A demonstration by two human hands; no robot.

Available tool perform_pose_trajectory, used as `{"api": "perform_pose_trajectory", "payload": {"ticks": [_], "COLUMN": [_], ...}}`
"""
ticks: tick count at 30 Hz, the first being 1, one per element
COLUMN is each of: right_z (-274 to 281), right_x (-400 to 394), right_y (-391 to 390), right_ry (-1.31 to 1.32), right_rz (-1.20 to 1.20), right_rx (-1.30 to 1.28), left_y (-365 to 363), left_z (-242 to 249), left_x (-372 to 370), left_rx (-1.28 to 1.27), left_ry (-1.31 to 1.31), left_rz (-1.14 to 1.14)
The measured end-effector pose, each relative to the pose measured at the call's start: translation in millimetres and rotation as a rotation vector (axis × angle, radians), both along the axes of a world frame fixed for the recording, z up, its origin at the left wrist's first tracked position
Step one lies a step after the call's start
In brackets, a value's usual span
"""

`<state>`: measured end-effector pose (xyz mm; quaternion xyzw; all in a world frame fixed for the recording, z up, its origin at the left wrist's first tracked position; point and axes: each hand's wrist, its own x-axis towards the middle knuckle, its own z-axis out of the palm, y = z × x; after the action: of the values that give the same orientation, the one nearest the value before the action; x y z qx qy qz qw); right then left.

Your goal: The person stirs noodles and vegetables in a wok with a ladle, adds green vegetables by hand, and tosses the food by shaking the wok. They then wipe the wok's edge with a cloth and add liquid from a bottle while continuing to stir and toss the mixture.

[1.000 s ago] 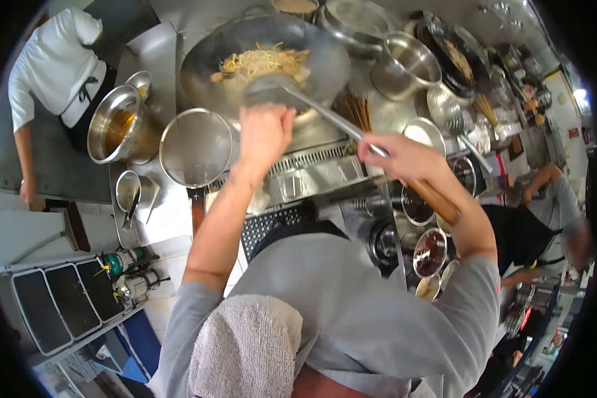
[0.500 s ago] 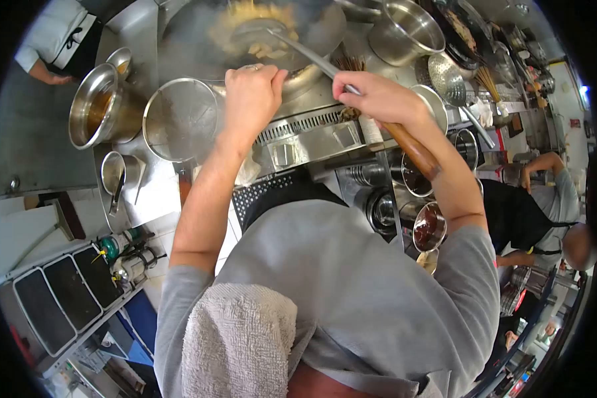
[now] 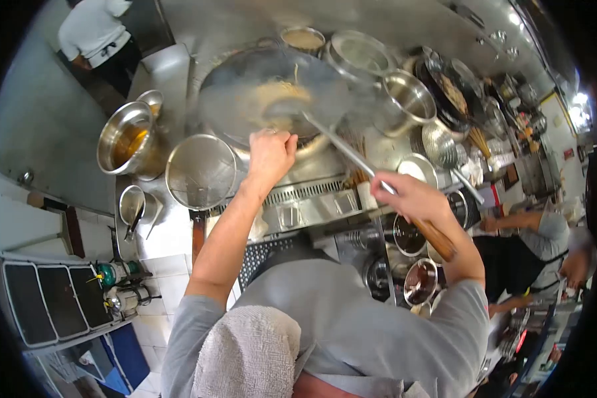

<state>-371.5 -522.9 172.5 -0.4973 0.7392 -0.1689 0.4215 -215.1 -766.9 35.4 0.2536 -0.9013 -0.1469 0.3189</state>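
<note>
A wide dark wok (image 3: pixel 229 86) stands on the stove, with steam over it and yellowish food (image 3: pixel 278 93) blurred by motion inside. My left hand (image 3: pixel 272 156) is closed in a fist at the wok's near edge; the exact spot it grips is hidden by the fingers. Closed around the long shaft of a wok ladle (image 3: pixel 345 147) is my right hand (image 3: pixel 408 196), and the ladle's wooden handle (image 3: pixel 432 239) runs back under my forearm. The ladle's blurred head is down in the food.
Left of the wok are a round strainer (image 3: pixel 201 172), a steel pot of amber liquid (image 3: pixel 129 142) and a small pot (image 3: pixel 138 204). A steel pot (image 3: pixel 410 96) and a perforated skimmer (image 3: pixel 438 144) lie right. Co-workers stand at far left (image 3: pixel 96 33) and right (image 3: pixel 524 249).
The view has tilted, showing more beyond the wok. The ladle head and food have shifted in the wok, and the food is more blurred. Both hands keep their grips.
</note>
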Motion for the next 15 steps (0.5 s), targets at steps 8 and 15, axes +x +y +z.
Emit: {"api": "perform_pose_trajectory", "payload": {"ticks": [8, 15], "right_z": [-75, -63], "right_x": [-17, -7], "right_y": [-22, -84], "right_ry": [0.211, 0.229], "right_rz": [0.197, 0.081], "right_rx": [-0.301, -0.150], "left_y": [65, 40], "left_z": [3, -16], "left_x": [19, -3], "left_rx": [-0.017, -0.057], "left_ry": [0.009, 0.061], "left_rz": [-0.022, 0.013]}}
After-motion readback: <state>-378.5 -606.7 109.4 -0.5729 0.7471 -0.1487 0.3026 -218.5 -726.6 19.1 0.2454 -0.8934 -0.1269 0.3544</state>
